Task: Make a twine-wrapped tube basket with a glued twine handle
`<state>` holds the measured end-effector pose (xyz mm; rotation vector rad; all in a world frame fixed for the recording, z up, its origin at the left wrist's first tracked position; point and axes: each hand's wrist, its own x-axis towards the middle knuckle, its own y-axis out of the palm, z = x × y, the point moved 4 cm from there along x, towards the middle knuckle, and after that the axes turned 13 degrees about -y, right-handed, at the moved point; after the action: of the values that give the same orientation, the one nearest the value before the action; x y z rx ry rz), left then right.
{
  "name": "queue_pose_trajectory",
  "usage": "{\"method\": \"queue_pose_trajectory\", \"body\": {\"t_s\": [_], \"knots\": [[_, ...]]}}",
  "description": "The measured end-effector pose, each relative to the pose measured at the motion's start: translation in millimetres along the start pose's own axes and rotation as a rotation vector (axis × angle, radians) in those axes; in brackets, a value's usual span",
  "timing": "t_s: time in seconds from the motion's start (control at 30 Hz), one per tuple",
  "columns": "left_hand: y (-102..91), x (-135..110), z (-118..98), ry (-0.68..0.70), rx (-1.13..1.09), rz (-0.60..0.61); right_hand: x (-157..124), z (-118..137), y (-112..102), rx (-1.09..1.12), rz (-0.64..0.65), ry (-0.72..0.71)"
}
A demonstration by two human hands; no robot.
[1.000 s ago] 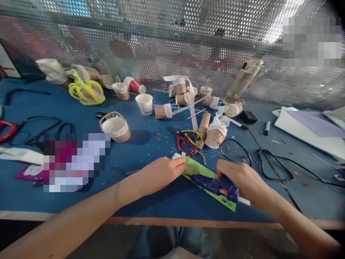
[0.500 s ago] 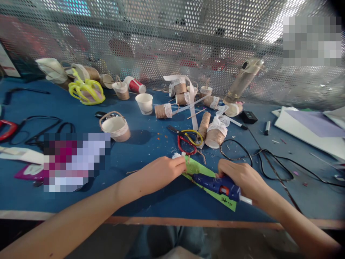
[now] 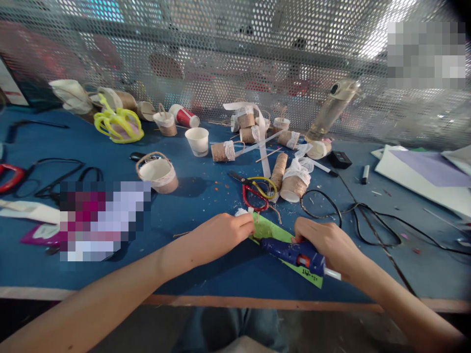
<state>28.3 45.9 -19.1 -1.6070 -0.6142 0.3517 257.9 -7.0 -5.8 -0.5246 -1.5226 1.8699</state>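
My right hand (image 3: 322, 238) is wrapped round a blue hot glue gun (image 3: 290, 252), with a white glue stick (image 3: 333, 273) poking out of its back end. Its nozzle points left, close to the fingertips of my left hand (image 3: 228, 230). Those fingers are pinched together on something mostly hidden; a bit of white (image 3: 241, 212) shows just beyond them. Beneath the gun lies a green paper strip (image 3: 312, 279) with dark handwriting. Just past my left hand rest scissors (image 3: 255, 193) with red and yellow handles, and a short piece of twine (image 3: 274, 212).
Farther back stand a twine-handled cup (image 3: 158, 176), a plain white paper cup (image 3: 197, 142) and several twine-wrapped cups with lace. A black cord (image 3: 371, 240) loops across the right side. A bottle (image 3: 333, 110) leans on the perforated metal screen (image 3: 221, 59). Papers (image 3: 415, 181) lie far right.
My right hand and the glue gun have shifted slightly left, bringing the nozzle nearer my left fingertips. My left hand has stayed in place.
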Motion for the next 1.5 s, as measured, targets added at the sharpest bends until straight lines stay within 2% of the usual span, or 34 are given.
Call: {"method": "queue_pose_trajectory", "body": {"t_s": [0.67,0.97,1.2,1.4,1.5], "knots": [[0.4,0,1,-0.006,-0.066,0.000,-3,-1,-1,0.015,0.014,0.005],[-4.2,-1,2,-0.032,-0.189,0.022,-18,-3,-6,0.030,-0.064,0.023],[-15.8,-4,8,-0.073,-0.378,0.071,-21,-9,-4,-0.018,0.000,0.072],[-21.8,-3,8,-0.208,-0.785,0.166,-24,-13,-8,0.045,0.099,0.079],[-25.1,-4,9,-0.243,-0.923,0.130,-27,-14,-14,0.073,0.144,0.064]]}}
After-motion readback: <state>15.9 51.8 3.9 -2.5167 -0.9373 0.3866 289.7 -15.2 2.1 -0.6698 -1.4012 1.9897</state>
